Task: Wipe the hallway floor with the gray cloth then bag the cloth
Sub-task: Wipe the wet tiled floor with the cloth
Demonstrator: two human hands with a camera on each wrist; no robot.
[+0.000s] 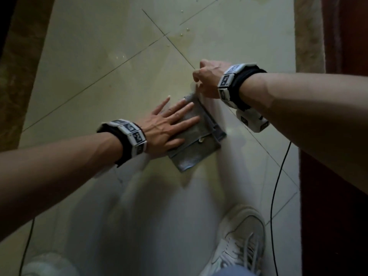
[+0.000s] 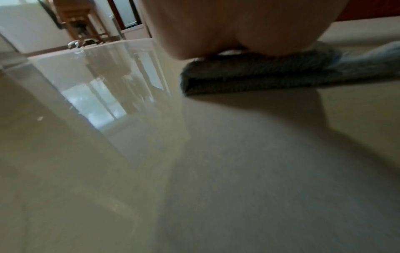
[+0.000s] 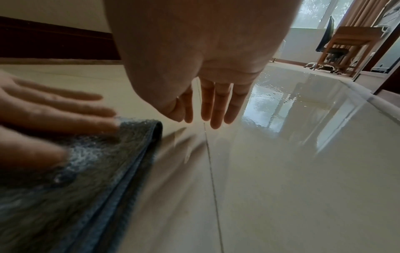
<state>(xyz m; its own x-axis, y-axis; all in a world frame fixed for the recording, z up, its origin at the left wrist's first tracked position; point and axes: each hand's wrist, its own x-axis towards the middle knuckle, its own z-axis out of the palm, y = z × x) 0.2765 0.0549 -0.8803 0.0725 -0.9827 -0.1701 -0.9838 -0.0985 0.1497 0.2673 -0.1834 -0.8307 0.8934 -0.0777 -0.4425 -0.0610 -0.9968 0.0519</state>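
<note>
- Your head view is dim and murky; the floor takes a greenish cast, and your legs at the bottom blur into a pale smear.
- Daylight comes from a window at the far end in your right wrist view.
- That light glares in bright reflected patches on the glossy tiles in both wrist views.
- Your left hand is motion-blurred there.
- A soft shadow spreads below the gray cloth.
- Straight lines bow toward the wrist views' edges.

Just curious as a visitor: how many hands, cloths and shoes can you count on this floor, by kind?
Hands: 2, the left hand and the right hand
Gray cloth: 1
White shoes: 2, one plain, one blurred
Total: 5
</note>
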